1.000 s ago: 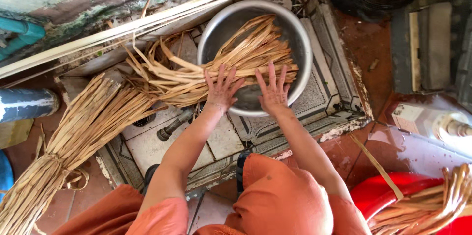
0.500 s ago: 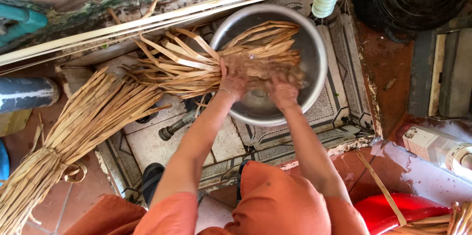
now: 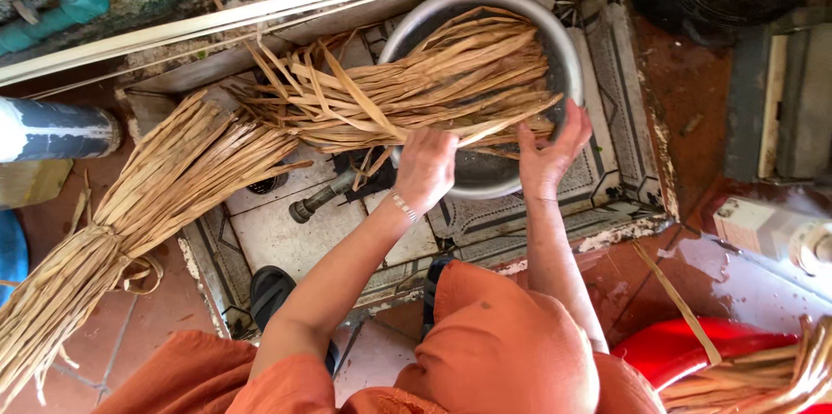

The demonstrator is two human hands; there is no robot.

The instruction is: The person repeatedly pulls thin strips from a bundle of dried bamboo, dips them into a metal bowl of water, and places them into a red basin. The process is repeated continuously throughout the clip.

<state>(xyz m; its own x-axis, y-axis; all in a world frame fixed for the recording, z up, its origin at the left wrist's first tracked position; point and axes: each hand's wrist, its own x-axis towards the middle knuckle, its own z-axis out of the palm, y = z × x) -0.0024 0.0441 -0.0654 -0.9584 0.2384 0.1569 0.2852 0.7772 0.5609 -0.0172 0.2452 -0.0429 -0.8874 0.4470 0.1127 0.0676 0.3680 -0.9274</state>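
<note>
Tiled floor (image 3: pixel 295 241): straw strips (image 3: pixel 451 89) in basin (image 3: pixel 568 50), above both hands' fingers (image 3: pixel 568 132).

We have only the head view, looking almost straight down from above the person's knees, close in. The metal bowl (image 3: pixel 555 41) sits upper centre, tiled floor (image 3: pixel 295 236) beneath. The frame's top edge is probably a wall's foot.

Red tub (image 3: pixel 667 349), blue pipe (image 3: pixel 52 2), dark sandal (image 3: pixel 273 288).
</note>
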